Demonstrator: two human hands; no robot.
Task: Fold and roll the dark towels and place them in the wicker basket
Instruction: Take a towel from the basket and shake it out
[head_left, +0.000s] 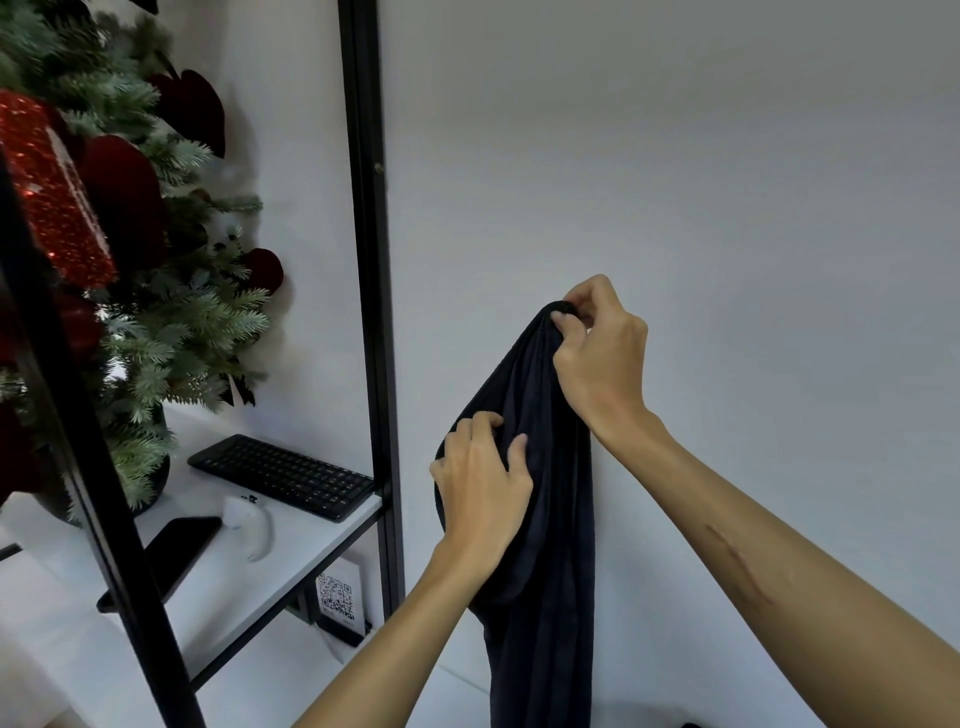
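Here, dark towel (540, 519) hanging, top pinched in right hand (597, 353), left hand (483, 499) gripping lower folds.

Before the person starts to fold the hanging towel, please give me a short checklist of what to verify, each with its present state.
1. Right hand has a grip on the top of the dark navy plush towel: ok, its fingers pinch the upper end.
2. Left hand holds the towel lower down: ok, its fingers curl into the cloth.
3. Towel hangs free and straight: not ok, it is bunched in long folds.
4. Towel corners found: cannot tell, no corner shows.
5. Wicker basket within reach: cannot tell, it is not in view.
6. Towel is apart from the black metal shelf frame: ok, it hangs to the right of it.
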